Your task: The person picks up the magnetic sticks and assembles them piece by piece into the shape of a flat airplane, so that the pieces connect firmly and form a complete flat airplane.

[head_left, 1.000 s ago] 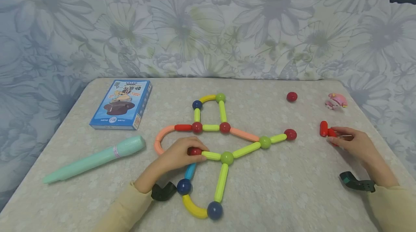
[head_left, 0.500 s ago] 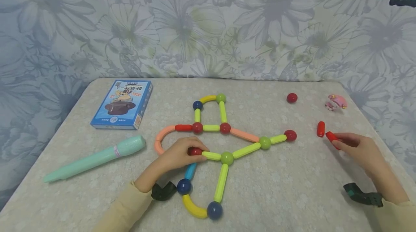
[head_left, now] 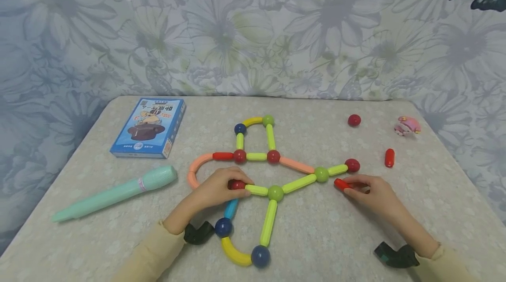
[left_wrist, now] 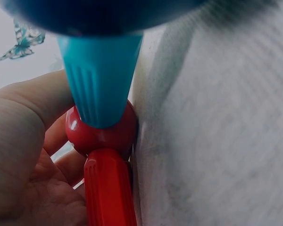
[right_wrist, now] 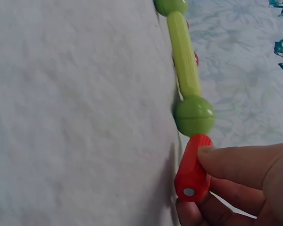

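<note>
A flat figure of magnetic rods and balls lies on the table. My left hand (head_left: 217, 187) holds a red ball (head_left: 236, 184) in it, fingers bent around the ball. A blue rod (left_wrist: 99, 80) and a red rod (left_wrist: 108, 188) join that ball in the left wrist view. Between thumb and fingers, my right hand (head_left: 375, 192) pinches a short red magnetic rod (head_left: 341, 184). In the head view the rod is just right of a green ball (head_left: 321, 174); whether they touch is unclear. A light-green rod (head_left: 337, 169) with a red end ball (head_left: 352, 165) lies just above it.
Right of the figure are a loose red rod (head_left: 389, 158), a loose red ball (head_left: 354, 120) and a pink figurine (head_left: 409, 125). To the left lie a blue game box (head_left: 148, 128) and a mint-green pen-shaped object (head_left: 116, 193). A patterned wall (head_left: 316, 31) rises behind the table.
My right hand has picked one red rod up from beside the other and carried it left to the figure's right end. The left hand stays on its red ball.
</note>
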`<state>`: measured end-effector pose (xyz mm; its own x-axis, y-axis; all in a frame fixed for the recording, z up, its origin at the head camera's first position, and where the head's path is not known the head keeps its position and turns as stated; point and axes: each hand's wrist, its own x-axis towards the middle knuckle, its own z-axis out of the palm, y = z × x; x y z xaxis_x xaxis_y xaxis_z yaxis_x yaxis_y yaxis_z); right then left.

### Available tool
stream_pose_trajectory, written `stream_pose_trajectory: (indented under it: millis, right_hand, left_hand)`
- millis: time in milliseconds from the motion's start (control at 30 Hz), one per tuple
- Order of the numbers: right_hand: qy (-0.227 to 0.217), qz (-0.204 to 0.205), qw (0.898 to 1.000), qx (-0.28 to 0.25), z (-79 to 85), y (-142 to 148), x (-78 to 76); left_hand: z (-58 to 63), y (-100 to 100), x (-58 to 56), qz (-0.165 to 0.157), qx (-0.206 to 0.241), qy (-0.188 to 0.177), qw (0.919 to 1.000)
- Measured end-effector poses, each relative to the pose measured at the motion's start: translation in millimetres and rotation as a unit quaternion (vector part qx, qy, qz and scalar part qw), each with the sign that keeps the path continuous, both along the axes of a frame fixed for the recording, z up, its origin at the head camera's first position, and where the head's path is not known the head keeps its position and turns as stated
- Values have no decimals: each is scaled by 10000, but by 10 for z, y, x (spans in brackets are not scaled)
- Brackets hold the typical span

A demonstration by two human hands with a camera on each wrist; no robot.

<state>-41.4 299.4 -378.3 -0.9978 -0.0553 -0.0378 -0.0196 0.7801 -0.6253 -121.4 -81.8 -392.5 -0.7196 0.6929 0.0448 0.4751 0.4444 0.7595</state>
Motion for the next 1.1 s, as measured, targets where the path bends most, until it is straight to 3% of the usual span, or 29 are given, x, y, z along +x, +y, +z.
stream_pose_trajectory:
  millis: [367,800,1100]
  right_hand:
    - [151,-89,9997,-141,-76,-127,-29]
    - [-61,-115,9990,-419,-38,-97,-60]
    - [-303,185,9947,-960,-34,-18,7]
  left_hand:
    - [27,10,11,14,3,29,10000]
    - [3,11,-16,41,36,58,10000]
    - [-10,18,-3,2,-12,48,10000]
